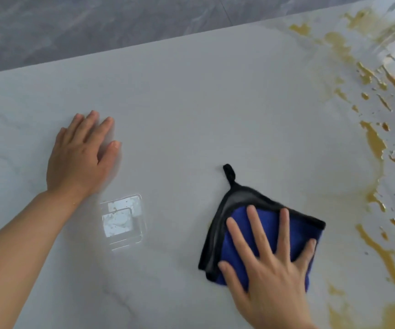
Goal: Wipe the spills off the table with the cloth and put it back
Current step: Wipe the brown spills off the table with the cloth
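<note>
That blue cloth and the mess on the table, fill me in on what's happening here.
A person is wiping up. The right hand presses flat on the blue cloth, fingers spread, while the left hand rests open on the white table. The yellowish spills lie along the table's right side, beside the cloth and not yet wiped.

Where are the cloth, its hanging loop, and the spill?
cloth (pixel 267 224): head view, blue face between fingers
hanging loop (pixel 229 173): head view, black loop's middle
spill (pixel 374 141): head view, yellow-brown puddle, table's right
</note>
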`<action>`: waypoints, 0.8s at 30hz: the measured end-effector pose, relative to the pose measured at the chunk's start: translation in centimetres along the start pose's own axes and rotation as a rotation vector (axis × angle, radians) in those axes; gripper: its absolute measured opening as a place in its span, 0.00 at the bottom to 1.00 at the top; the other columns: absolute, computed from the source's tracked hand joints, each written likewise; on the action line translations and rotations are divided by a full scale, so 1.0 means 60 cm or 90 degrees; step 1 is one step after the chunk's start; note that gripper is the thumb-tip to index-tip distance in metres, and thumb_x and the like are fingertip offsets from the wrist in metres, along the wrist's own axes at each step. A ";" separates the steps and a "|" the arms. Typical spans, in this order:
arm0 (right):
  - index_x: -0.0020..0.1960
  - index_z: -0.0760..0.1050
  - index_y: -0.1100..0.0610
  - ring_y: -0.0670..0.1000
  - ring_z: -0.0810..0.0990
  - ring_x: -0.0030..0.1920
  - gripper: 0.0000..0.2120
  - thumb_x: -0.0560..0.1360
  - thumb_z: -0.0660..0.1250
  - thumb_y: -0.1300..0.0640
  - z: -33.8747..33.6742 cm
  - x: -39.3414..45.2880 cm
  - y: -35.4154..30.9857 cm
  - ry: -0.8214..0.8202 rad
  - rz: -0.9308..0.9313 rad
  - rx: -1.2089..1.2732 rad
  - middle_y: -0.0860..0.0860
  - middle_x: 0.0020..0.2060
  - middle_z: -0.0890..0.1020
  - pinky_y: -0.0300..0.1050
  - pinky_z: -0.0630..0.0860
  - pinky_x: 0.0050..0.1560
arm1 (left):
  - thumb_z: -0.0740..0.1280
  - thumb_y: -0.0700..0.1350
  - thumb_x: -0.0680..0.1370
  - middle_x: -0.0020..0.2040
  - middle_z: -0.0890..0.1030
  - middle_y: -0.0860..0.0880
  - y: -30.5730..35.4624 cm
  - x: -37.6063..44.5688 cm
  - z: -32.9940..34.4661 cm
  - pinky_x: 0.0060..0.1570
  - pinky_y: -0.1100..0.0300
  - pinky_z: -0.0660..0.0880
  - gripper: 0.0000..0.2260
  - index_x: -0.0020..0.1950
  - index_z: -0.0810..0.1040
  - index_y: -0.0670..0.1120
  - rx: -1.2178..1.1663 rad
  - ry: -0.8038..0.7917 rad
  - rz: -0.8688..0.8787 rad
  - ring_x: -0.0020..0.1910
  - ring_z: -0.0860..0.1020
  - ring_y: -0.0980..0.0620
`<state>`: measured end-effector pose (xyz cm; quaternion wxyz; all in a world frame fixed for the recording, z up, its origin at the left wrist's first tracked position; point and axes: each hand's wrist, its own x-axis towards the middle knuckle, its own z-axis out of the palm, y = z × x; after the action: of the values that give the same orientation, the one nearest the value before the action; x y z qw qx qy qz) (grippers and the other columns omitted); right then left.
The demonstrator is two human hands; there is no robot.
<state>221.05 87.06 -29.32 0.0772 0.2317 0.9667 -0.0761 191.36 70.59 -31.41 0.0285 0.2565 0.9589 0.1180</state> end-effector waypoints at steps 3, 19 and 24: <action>0.67 0.66 0.40 0.68 0.60 0.70 0.32 0.65 0.57 0.31 0.017 -0.042 -0.028 -0.037 -0.097 -0.034 0.50 0.71 0.67 0.81 0.56 0.57 | 0.49 0.58 0.75 0.75 0.60 0.46 0.000 0.000 0.003 0.73 0.49 0.49 0.27 0.72 0.64 0.51 0.000 -0.002 -0.002 0.75 0.54 0.47; 0.74 0.55 0.39 0.59 0.42 0.76 0.35 0.70 0.38 0.29 -0.017 -0.030 0.182 -0.047 0.245 -0.002 0.42 0.75 0.50 0.79 0.50 0.62 | 0.48 0.60 0.74 0.75 0.61 0.46 -0.007 0.005 0.008 0.72 0.50 0.49 0.29 0.72 0.65 0.50 0.010 0.006 0.002 0.75 0.55 0.46; 0.72 0.55 0.40 0.65 0.56 0.71 0.29 0.74 0.42 0.32 0.022 -0.089 0.062 0.011 -0.048 -0.058 0.48 0.76 0.53 0.77 0.55 0.58 | 0.48 0.59 0.74 0.75 0.60 0.46 -0.007 0.006 0.007 0.73 0.50 0.49 0.28 0.72 0.64 0.50 0.010 -0.002 0.001 0.75 0.54 0.46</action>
<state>227.60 87.74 -30.06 0.0766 0.1917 0.9779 -0.0329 190.89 70.52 -31.93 0.0282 0.2574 0.9596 0.1099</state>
